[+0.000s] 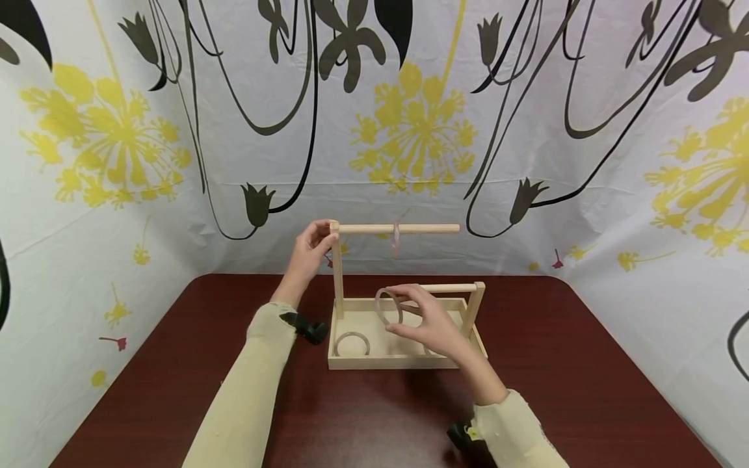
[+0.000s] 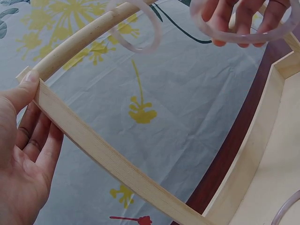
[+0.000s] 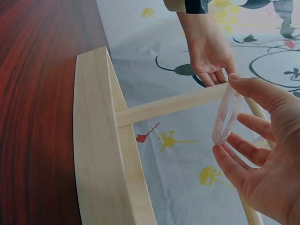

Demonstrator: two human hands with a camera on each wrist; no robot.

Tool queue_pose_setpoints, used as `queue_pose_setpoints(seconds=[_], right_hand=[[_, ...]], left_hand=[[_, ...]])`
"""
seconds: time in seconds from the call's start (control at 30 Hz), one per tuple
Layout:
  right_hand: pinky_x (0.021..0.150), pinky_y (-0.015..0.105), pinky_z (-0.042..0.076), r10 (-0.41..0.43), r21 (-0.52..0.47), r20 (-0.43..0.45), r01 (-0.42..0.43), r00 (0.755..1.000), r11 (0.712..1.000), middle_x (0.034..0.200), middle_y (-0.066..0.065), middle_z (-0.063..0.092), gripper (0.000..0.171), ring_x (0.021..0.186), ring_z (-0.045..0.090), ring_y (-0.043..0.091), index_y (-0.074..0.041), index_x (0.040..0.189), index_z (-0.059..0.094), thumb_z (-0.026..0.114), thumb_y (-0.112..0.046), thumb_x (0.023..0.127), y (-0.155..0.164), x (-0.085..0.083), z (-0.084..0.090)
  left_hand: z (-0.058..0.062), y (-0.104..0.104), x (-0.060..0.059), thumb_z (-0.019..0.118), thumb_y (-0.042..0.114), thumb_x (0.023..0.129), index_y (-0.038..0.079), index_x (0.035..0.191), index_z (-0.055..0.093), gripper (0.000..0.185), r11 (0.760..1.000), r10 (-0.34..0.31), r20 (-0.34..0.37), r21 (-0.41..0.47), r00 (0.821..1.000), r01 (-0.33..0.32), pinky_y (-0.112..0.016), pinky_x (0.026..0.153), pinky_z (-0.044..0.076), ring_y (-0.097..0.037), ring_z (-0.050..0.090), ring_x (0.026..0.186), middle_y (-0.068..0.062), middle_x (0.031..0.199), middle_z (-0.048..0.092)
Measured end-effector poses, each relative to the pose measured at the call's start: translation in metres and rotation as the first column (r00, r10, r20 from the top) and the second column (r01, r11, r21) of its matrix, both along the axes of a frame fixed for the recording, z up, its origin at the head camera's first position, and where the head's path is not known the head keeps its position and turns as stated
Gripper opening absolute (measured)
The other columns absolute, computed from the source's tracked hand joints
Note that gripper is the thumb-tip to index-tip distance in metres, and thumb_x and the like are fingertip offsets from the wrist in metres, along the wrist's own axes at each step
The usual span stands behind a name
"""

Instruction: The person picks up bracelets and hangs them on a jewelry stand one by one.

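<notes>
No writing shows anywhere. My right hand (image 1: pixel 435 325) pinches a translucent ring (image 1: pixel 389 307) above the wooden tray (image 1: pixel 468 359); my left hand (image 1: pixel 309 250) grips the tall post (image 1: pixel 337 273), fingers curled round its top.

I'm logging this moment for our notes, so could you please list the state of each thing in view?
Left hand: grips the top of the tall post.
Right hand: pinches a ring, held upright over the tray.
Held ring: lifted off the tray, not on any bar.
Hung ring: hangs on the top bar.
Loose ring: lies flat in the tray.
Wooden stand: upright on the table.
</notes>
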State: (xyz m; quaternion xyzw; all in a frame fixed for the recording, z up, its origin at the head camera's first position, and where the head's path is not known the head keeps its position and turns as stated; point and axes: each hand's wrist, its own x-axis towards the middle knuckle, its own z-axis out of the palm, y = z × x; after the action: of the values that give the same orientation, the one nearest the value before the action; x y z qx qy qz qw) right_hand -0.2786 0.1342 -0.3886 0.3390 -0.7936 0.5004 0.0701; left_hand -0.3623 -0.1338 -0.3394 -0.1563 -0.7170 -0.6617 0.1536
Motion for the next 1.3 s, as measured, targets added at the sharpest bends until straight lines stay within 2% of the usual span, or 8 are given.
queue_pose_setpoints(seconds=[0.17, 0.27, 0.5, 0.73, 1.03, 1.07, 1.2, 1.3], right_hand=[[0.104, 0.036, 0.051, -0.021, 0.004, 0.003, 0.021, 1.000, 1.000, 0.131, 0.007, 0.059, 0.061, 0.117, 0.057, 0.022, -0.010, 0.135, 0.058, 0.083, -0.010, 0.081, 0.002, 0.002, 0.006], [0.104, 0.036, 0.051, -0.027, -0.001, 0.001, 0.027, 1.000, 1.000, 0.131, 0.007, 0.058, 0.061, 0.117, 0.057, 0.022, -0.010, 0.135, 0.058, 0.084, -0.010, 0.080, 0.003, 0.002, 0.009], [0.104, 0.041, 0.051, -0.058, -0.004, -0.020, 0.057, 0.998, 0.998, 0.132, 0.009, 0.058, 0.060, 0.117, 0.058, 0.028, -0.009, 0.135, 0.058, 0.083, -0.009, 0.081, 0.007, 0.000, 0.012], [0.106, 0.036, 0.049, -0.084, 0.017, -0.044, 0.085, 0.995, 0.996, 0.135, 0.010, 0.057, 0.060, 0.123, 0.059, 0.027, -0.009, 0.136, 0.057, 0.083, -0.012, 0.082, 0.011, 0.000, 0.018], [0.104, 0.039, 0.051, -0.106, -0.006, -0.065, 0.106, 0.992, 0.994, 0.135, 0.010, 0.055, 0.062, 0.118, 0.058, 0.026, -0.011, 0.138, 0.055, 0.082, -0.010, 0.082, 0.017, -0.003, 0.024], [0.104, 0.040, 0.051, -0.113, -0.008, -0.062, 0.113, 0.992, 0.994, 0.135, 0.011, 0.055, 0.062, 0.119, 0.058, 0.028, -0.010, 0.138, 0.055, 0.082, -0.010, 0.082, 0.018, -0.004, 0.025], [0.104, 0.045, 0.050, -0.157, -0.007, -0.070, 0.157, 0.985, 0.988, 0.136, 0.018, 0.054, 0.063, 0.122, 0.056, 0.034, -0.005, 0.138, 0.054, 0.081, -0.003, 0.082, 0.019, -0.004, 0.029], [0.105, 0.048, 0.048, -0.187, -0.010, -0.079, 0.187, 0.979, 0.982, 0.135, 0.023, 0.052, 0.062, 0.124, 0.054, 0.040, 0.000, 0.138, 0.053, 0.079, 0.001, 0.082, 0.017, 0.002, 0.040]], left_hand=[[0.000, 0.000, 0.001, 0.059, 0.008, 0.100, -0.003, 0.131, 0.055, 0.033, 1.000, -0.003, -0.003, 0.002, 1.000, 0.003, -0.020, 0.087, 0.052, 0.002, 0.059, 0.091, 0.006, 0.103, 0.060], [0.000, 0.000, 0.001, 0.058, 0.006, 0.100, -0.004, 0.131, 0.054, 0.033, 1.000, -0.001, -0.008, 0.001, 1.000, 0.001, -0.014, 0.082, 0.049, 0.002, 0.059, 0.090, 0.007, 0.102, 0.060], [0.000, 0.000, 0.001, 0.058, 0.008, 0.101, -0.003, 0.131, 0.054, 0.033, 1.000, -0.009, 0.001, 0.014, 1.000, 0.009, -0.014, 0.082, 0.049, 0.002, 0.059, 0.092, 0.006, 0.103, 0.059], [0.000, 0.000, 0.001, 0.059, 0.010, 0.100, -0.003, 0.131, 0.055, 0.034, 1.000, -0.003, 0.002, 0.004, 1.000, 0.003, -0.014, 0.083, 0.049, 0.002, 0.060, 0.092, 0.005, 0.104, 0.060], [0.004, 0.000, 0.003, 0.058, 0.007, 0.100, -0.005, 0.130, 0.054, 0.032, 1.000, -0.009, 0.002, 0.013, 1.000, 0.008, -0.014, 0.082, 0.049, 0.002, 0.060, 0.091, 0.007, 0.103, 0.060], [0.000, 0.000, 0.000, 0.059, 0.008, 0.100, -0.004, 0.129, 0.055, 0.032, 1.000, -0.005, -0.007, 0.012, 1.000, 0.005, -0.014, 0.082, 0.049, 0.002, 0.060, 0.091, 0.007, 0.103, 0.060], [0.000, 0.000, 0.000, 0.058, 0.008, 0.100, -0.005, 0.130, 0.054, 0.032, 1.000, -0.006, -0.009, 0.013, 1.000, 0.006, -0.014, 0.082, 0.049, 0.002, 0.059, 0.091, 0.007, 0.102, 0.061], [0.000, -0.001, 0.000, 0.057, 0.007, 0.101, -0.004, 0.131, 0.054, 0.032, 1.000, -0.011, -0.002, 0.017, 1.000, 0.011, -0.014, 0.082, 0.049, 0.002, 0.059, 0.091, 0.010, 0.100, 0.059]])
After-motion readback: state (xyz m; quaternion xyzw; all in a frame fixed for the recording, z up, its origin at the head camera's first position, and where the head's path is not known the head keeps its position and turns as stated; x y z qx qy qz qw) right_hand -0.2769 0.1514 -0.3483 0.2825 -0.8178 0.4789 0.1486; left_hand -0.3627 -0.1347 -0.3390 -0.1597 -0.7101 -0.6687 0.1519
